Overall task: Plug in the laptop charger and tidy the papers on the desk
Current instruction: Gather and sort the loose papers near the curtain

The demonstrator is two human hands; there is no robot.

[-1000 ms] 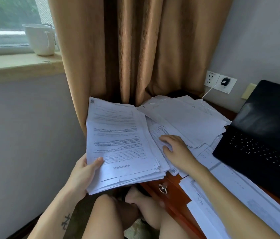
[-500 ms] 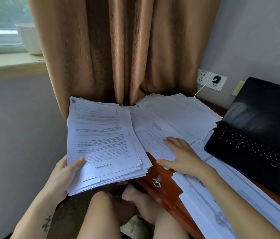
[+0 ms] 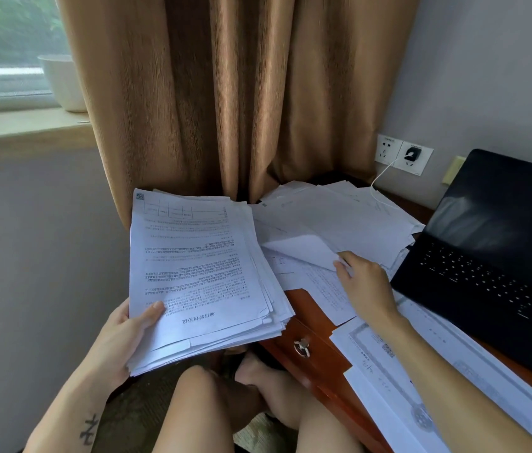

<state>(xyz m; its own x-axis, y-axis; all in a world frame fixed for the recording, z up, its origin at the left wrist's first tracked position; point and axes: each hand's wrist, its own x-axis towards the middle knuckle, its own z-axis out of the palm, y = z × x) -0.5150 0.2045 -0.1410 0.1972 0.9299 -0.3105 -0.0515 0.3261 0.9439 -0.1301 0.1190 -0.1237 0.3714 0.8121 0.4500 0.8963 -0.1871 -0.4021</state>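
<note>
Right-hand fingertips (image 3: 344,258) closed in a pinch on the near corner of a loose sheet (image 3: 304,248), middle of frame; that corner is curled up off the paper beneath. The rest of the sheet runs up and left from the pinch, long axis slanting toward the upper left. Right hand (image 3: 367,286) reaches in from the lower right, wrist over the desk edge. Left hand (image 3: 120,338), lower left of frame, grips the gathered stack (image 3: 199,276): thumb across the top page, fingers hidden underneath. The stack is held off the desk (image 3: 317,361), above the lap, long axis running up the frame, its right edge just beside the lifted sheet. So the sheet's way lies leftward from the pinch onto the stack. Right hand is the nearer one and the only one free to carry. Behind the pinch, a heap of papers (image 3: 340,217) fans toward the curtain; long printed sheets (image 3: 421,371) lie along the lower right, partly under the forearm. Laptop (image 3: 487,273) open at right edge. Charger plug (image 3: 410,155) seated in the wall socket, upper right, white cable (image 3: 380,173) dropping onto the heap. Charging half looks done, judging from that; papers still to gather.
</note>
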